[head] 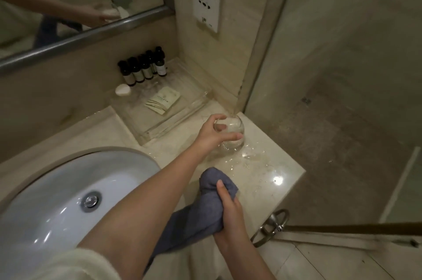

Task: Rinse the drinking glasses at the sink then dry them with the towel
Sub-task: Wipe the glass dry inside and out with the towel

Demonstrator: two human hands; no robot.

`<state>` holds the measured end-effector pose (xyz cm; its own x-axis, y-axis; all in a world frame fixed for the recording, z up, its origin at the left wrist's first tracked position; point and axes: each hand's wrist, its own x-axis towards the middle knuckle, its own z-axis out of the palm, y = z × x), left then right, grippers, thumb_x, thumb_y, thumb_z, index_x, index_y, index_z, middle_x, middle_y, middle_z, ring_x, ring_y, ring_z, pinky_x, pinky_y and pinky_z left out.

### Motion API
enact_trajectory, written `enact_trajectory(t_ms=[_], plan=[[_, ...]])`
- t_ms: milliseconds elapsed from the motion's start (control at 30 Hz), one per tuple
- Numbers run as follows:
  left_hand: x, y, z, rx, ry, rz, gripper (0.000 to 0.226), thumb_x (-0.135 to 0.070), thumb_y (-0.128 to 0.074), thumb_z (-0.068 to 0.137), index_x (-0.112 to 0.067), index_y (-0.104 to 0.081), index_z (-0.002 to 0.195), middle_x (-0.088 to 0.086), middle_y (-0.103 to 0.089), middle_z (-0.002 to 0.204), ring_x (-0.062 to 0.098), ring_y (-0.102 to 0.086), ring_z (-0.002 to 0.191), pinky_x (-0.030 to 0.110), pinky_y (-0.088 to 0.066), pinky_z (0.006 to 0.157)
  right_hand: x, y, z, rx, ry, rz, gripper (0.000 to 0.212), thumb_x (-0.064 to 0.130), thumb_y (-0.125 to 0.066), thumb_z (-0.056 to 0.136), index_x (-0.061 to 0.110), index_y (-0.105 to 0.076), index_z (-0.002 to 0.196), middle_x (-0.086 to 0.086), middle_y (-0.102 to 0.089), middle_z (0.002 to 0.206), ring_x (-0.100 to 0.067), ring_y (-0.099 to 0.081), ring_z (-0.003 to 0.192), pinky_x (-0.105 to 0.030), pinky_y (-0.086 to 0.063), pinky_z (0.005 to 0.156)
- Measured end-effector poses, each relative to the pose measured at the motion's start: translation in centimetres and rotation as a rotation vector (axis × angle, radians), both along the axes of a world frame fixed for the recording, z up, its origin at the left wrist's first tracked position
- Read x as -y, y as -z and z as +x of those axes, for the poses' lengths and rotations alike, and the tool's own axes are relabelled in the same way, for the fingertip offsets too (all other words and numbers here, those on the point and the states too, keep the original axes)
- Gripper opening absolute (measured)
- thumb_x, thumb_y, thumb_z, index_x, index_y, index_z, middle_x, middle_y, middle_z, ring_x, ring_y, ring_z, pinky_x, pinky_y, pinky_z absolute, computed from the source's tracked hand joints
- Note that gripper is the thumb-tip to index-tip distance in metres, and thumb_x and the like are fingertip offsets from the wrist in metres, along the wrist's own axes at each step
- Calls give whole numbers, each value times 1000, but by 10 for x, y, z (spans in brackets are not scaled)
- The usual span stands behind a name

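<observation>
The left hand (213, 132) grips a round drinking glass (230, 136) near the far right corner of the marble counter (269, 177), beside a clear tray (173, 117). The right hand (230, 209) clutches a blue-grey towel (196, 218) at the counter's near edge, right of the sink (57, 193).

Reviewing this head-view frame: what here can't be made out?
- Faucet: cut off; only part of the sink basin shows.
- Glass contents, wet or dry: unclear; left hand covers its near side.
- Towel lower end: hidden behind the left forearm; right hand bunches the rest.
- Labels on the dark bottles: too small.
- Other glasses: none in view.
</observation>
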<state>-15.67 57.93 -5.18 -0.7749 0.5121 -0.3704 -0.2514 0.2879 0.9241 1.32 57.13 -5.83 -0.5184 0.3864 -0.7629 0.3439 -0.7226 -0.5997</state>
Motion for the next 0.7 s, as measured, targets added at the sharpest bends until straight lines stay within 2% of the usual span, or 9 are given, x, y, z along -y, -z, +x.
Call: enact_trajectory(t_ms=[100,200,267,300,367,433,467,567,700], plan=[[47,-15,14,102,-219,126,77,-35,-90,53,-29,-57,123,6,-62,117,19,-63,105,23,-45,74,6,-8,3,-53,-21,8,35,33,-63,87,7,-64,111,-20,-72,99,-33,-70,92,-42,-58,80],[103,-37,30,135,-382,231,83,-43,-88,40,-34,-61,118,4,-58,113,18,-63,100,38,-50,86,17,-22,2,-139,-96,84,38,36,-64,85,11,-63,112,-14,-72,100,-27,-71,87,-38,-60,72],[139,-52,41,125,-479,268,87,-41,-87,37,-31,-60,119,4,-58,112,17,-62,99,39,-51,90,27,-38,-1,-181,-135,135,46,41,-67,76,8,-64,108,-16,-72,95,-29,-71,85,-41,-59,75],[155,-58,48,119,-531,284,89,-38,-87,38,-28,-57,121,4,-58,112,17,-62,96,35,-52,85,32,-47,-4,-202,-149,158,47,40,-66,74,6,-65,106,-17,-72,91,-29,-71,82,-39,-58,73],[185,-70,63,113,-645,316,84,-29,-85,44,-21,-52,120,7,-59,112,16,-64,91,24,-53,70,44,-66,-12,-259,-201,214,33,31,-65,83,5,-65,103,-13,-71,86,-24,-70,77,-32,-58,67],[209,-81,81,98,-731,334,80,-33,-84,42,-21,-53,114,9,-62,114,18,-66,88,23,-54,64,58,-83,-17,-340,-271,248,15,23,-63,88,11,-66,96,-9,-72,87,-22,-70,82,-35,-56,76],[219,-86,89,86,-758,336,78,-38,-82,40,-21,-54,111,10,-63,113,18,-67,87,25,-54,64,66,-88,-19,-383,-318,265,8,20,-63,89,14,-66,93,-6,-73,85,-20,-70,82,-35,-55,78],[245,-97,118,39,-844,351,72,-47,-78,45,-20,-60,109,11,-67,107,20,-69,83,32,-55,66,96,-106,-18,-520,-480,321,3,15,-66,87,15,-67,89,3,-74,75,-10,-71,75,-22,-56,68],[254,-109,139,-13,-924,332,72,-56,-73,50,-22,-64,113,4,-70,104,16,-69,89,31,-55,70,115,-111,-15,-639,-575,491,15,17,-74,82,23,-65,92,7,-71,86,-2,-67,83,-12,-49,71]])
